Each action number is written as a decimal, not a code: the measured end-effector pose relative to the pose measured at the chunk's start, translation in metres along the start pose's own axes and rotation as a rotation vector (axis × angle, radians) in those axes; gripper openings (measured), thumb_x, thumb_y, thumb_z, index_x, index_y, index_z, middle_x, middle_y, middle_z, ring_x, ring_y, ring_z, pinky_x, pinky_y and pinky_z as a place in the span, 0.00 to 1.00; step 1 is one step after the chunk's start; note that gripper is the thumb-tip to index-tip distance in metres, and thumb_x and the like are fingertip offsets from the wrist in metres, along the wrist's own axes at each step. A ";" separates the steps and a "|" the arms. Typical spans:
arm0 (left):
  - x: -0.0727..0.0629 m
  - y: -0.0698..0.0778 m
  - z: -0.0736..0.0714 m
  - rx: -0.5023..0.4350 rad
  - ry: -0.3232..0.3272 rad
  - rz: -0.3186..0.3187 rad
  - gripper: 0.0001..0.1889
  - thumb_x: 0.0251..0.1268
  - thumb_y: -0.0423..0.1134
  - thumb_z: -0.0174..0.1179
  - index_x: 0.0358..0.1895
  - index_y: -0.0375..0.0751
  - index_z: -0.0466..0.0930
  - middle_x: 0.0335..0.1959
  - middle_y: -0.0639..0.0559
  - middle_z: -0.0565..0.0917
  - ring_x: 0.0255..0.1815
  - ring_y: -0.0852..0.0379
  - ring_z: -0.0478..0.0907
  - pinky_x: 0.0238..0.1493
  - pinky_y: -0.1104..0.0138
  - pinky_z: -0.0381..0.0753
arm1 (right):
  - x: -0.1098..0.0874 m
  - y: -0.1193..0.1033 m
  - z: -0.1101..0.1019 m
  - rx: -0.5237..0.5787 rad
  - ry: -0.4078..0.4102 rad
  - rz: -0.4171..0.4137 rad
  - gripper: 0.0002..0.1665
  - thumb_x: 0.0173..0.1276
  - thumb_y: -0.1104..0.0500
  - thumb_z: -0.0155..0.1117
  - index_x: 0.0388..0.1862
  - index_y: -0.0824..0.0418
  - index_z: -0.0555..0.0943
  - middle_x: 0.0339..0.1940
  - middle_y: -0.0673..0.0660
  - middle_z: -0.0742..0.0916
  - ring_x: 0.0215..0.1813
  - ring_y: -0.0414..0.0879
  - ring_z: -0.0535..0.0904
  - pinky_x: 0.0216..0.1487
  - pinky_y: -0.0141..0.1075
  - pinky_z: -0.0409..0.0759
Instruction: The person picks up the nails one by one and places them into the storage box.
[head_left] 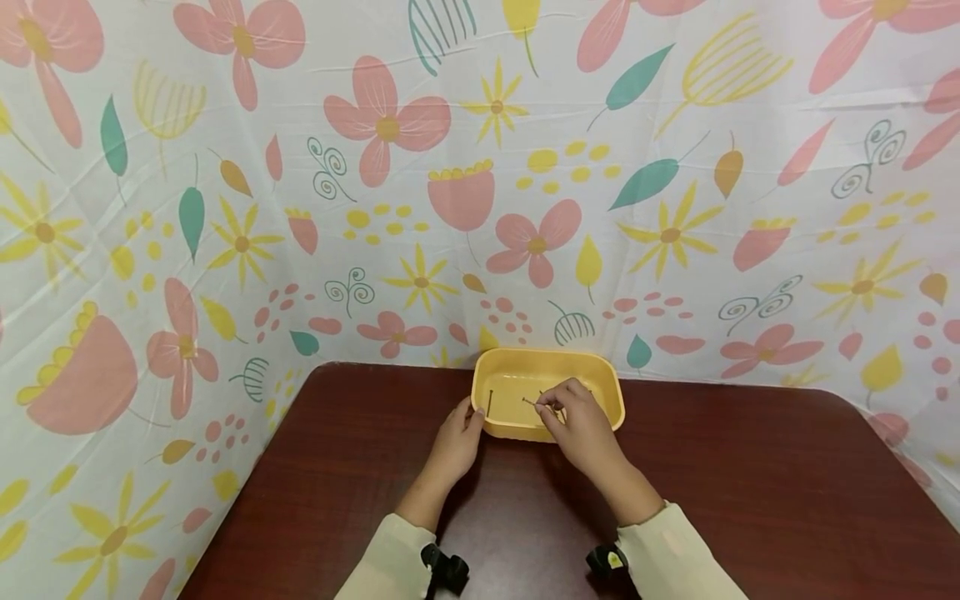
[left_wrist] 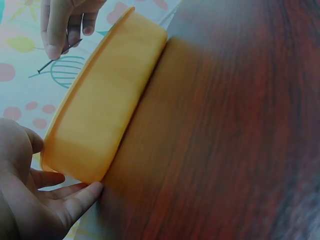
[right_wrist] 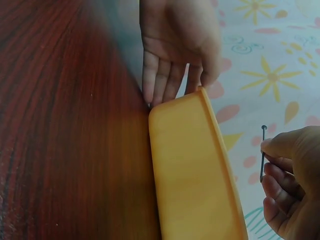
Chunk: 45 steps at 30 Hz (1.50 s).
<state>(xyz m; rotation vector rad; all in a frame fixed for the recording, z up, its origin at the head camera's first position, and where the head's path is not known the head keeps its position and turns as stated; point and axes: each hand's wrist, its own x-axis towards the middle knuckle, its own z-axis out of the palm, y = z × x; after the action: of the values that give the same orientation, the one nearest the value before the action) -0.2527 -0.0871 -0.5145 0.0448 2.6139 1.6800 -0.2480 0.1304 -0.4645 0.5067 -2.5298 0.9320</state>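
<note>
A yellow plastic tray point(head_left: 517, 431) stands near the far edge of the table. My left hand point(head_left: 456, 442) holds its left end by the front corner, thumb at the front side and fingers along the end wall. Over the tray, my right hand point(head_left: 583, 429) pinches a thin dark nail point(right_wrist: 263, 137) between thumb and fingertips; its flat head shows in both wrist views. Another nail point(head_left: 491, 403) lies inside the tray at the left. More nails on the tray's floor are partly hidden behind the right hand.
The dark reddish-brown wooden table point(head_left: 360, 483) has rounded far corners. A white cloth point(head_left: 465, 83) with flowers and leaves hangs behind and on the left, close to the far edge. Black wrist straps point(head_left: 446, 571) sit at both cream sleeves point(head_left: 393, 558).
</note>
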 end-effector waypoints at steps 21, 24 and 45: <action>0.001 0.000 0.000 -0.003 -0.004 -0.002 0.31 0.82 0.55 0.40 0.78 0.43 0.60 0.72 0.38 0.70 0.70 0.41 0.73 0.66 0.46 0.76 | 0.005 0.003 0.004 0.013 -0.024 0.044 0.05 0.70 0.57 0.69 0.37 0.58 0.86 0.38 0.53 0.81 0.40 0.45 0.77 0.43 0.40 0.78; 0.001 -0.001 0.000 -0.011 -0.008 -0.007 0.31 0.82 0.55 0.40 0.79 0.43 0.60 0.72 0.38 0.70 0.70 0.41 0.73 0.65 0.46 0.76 | 0.005 0.003 0.005 0.016 -0.032 0.035 0.12 0.68 0.56 0.71 0.47 0.60 0.86 0.44 0.57 0.83 0.44 0.50 0.79 0.47 0.45 0.80; -0.001 0.000 0.001 0.006 0.011 -0.004 0.32 0.82 0.56 0.40 0.78 0.40 0.61 0.70 0.38 0.72 0.67 0.41 0.74 0.64 0.45 0.76 | -0.005 0.005 0.004 -0.004 -0.075 0.022 0.33 0.66 0.51 0.73 0.67 0.62 0.78 0.63 0.64 0.81 0.65 0.61 0.76 0.65 0.57 0.75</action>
<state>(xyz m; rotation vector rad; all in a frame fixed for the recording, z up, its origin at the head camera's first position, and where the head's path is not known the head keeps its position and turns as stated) -0.2516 -0.0864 -0.5149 0.0302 2.6250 1.6756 -0.2467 0.1320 -0.4724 0.5229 -2.6088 0.9324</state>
